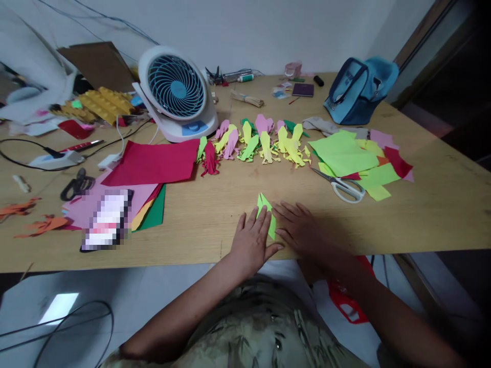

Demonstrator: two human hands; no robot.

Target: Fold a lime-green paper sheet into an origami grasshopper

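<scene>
A folded piece of lime-green paper or felt (264,201) lies on the wooden table in front of me, its pointed end facing away. My left hand (251,240) rests flat across it, fingers stretched out, and covers much of its left side. Close by on the right, my right hand (301,227) lies with fingers extended, their tips at the piece's right edge. Neither hand grips anything. Beyond them, a row of cut, fringed figures (264,145) in pink, yellow, green and red runs across the table.
White-handled scissors (347,189) lie beside lime-green sheets (345,153) on the right. To the left are a red sheet (153,162), a phone (107,220) and black scissors (76,185). A fan (178,92) and a blue bag (358,92) stand farther back.
</scene>
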